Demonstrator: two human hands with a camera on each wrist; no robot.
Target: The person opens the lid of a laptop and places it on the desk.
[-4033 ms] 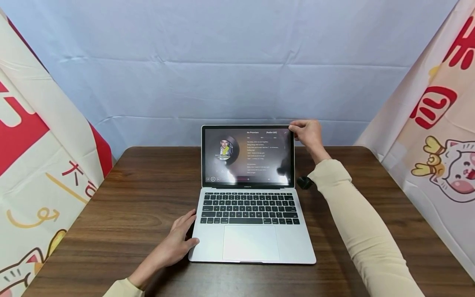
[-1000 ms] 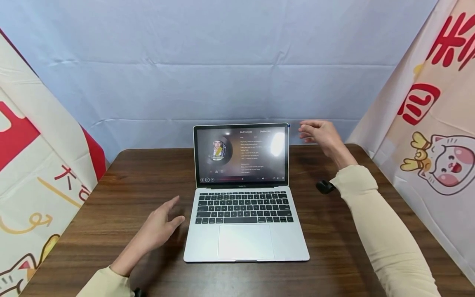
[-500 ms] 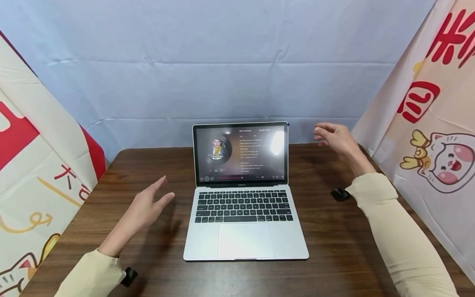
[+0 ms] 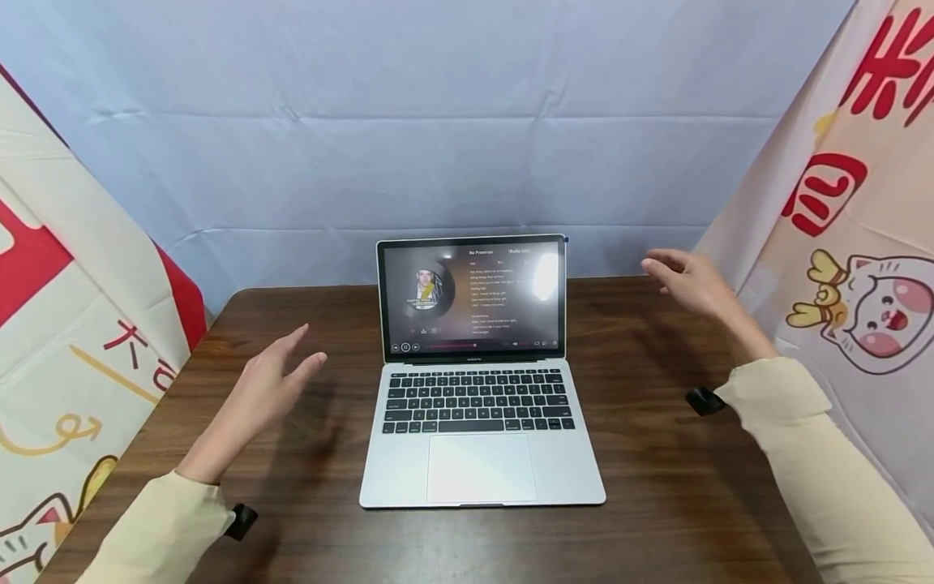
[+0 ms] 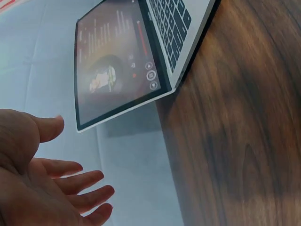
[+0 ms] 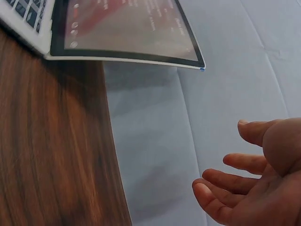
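Observation:
A silver laptop (image 4: pixel 481 470) stands unfolded on the wooden table, its lit screen (image 4: pixel 474 296) showing a music player with lyrics and a round album picture. To its left, my left hand (image 4: pixel 266 381) hovers over the table with fingers spread and nothing in it. My right hand (image 4: pixel 689 284) hangs in the air to the right of the screen, apart from it, fingers loosely bent and holding nothing. Both wrist views show empty palms, the left hand (image 5: pixel 51 179) and the right hand (image 6: pixel 254 179) each a gap away from the laptop's lid. A small blue tab (image 6: pixel 202 69) marks the lid's upper right corner.
The dark wooden table (image 4: pixel 314 527) ends at a pale blue cloth backdrop (image 4: pixel 438 122). Printed cloths with red characters and cartoon cats hang at the left (image 4: pixel 44 365) and right (image 4: pixel 868 243). A small black device (image 4: pixel 705 401) sits at the right wrist.
Four seconds ago my right hand pinched the screen's upper right corner and my left touched the laptop's left edge. Both have let go and moved outward, away from the laptop.

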